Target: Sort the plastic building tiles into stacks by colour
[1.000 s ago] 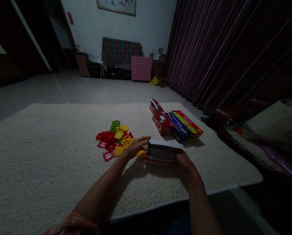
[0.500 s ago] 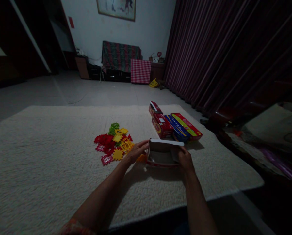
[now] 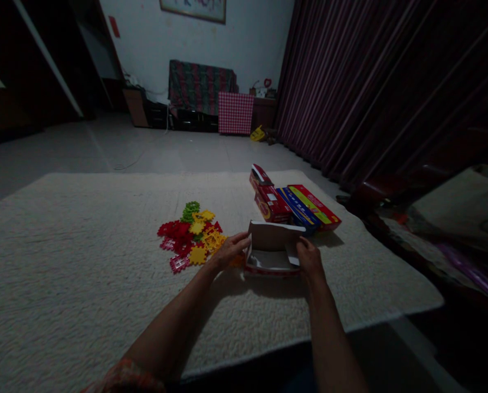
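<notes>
An opened cardboard box (image 3: 274,236) rests on the cream quilted mat in front of me, its lid raised at the back and its grey inside showing. My left hand (image 3: 232,249) grips its left side, fingers along the edge. At the opposite end my right hand (image 3: 309,257) pinches the right side by a small flap. Just left of the box lies a pile of interlocking plastic pieces: red ones (image 3: 180,236), yellow ones (image 3: 198,254) and green ones (image 3: 190,210). An orange piece beside my left hand is partly hidden.
Behind the box stand red cartons (image 3: 271,203), a blue box (image 3: 299,206) and a red and yellow-green box (image 3: 315,207). The mat (image 3: 105,245) covers the floor. A dark curtain (image 3: 334,82) hangs to the right, and a low cabinet stands at the far wall.
The box's lid has swung up higher, showing more of its brown inner face. Both hands stay at the box's sides. The view has tilted slightly down.
</notes>
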